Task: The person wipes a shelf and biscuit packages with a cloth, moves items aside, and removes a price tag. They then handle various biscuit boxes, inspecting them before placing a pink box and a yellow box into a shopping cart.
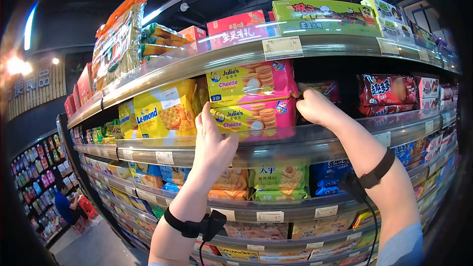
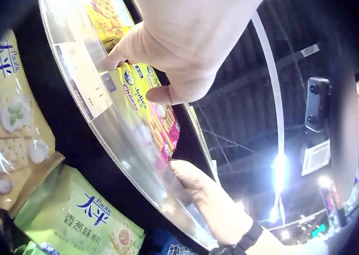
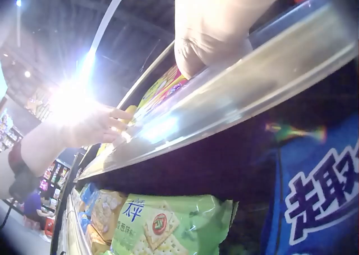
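Two yellow-and-pink packs of Julie's cheese sandwich biscuits lie stacked on the shelf, the upper pack (image 1: 251, 83) squarely over the lower pack (image 1: 253, 118). My left hand (image 1: 213, 140) holds the stack's left end; in the left wrist view its thumb (image 2: 160, 95) lies over the front of the packs. At the opposite end my right hand (image 1: 318, 106) has its fingers curled at the edge of the packs, the fingertips partly hidden. In the right wrist view that hand (image 3: 216, 36) reaches over the clear shelf lip.
Yellow Le-mond cracker packs (image 1: 167, 111) stand left of the stack, dark red biscuit packs (image 1: 387, 91) to the right. A clear lip (image 1: 276, 135) runs along the shelf front. Another shelf (image 1: 236, 51) overhangs the hands. Green cracker packs (image 1: 280, 177) sit below. A person in blue (image 1: 66, 204) sits far left.
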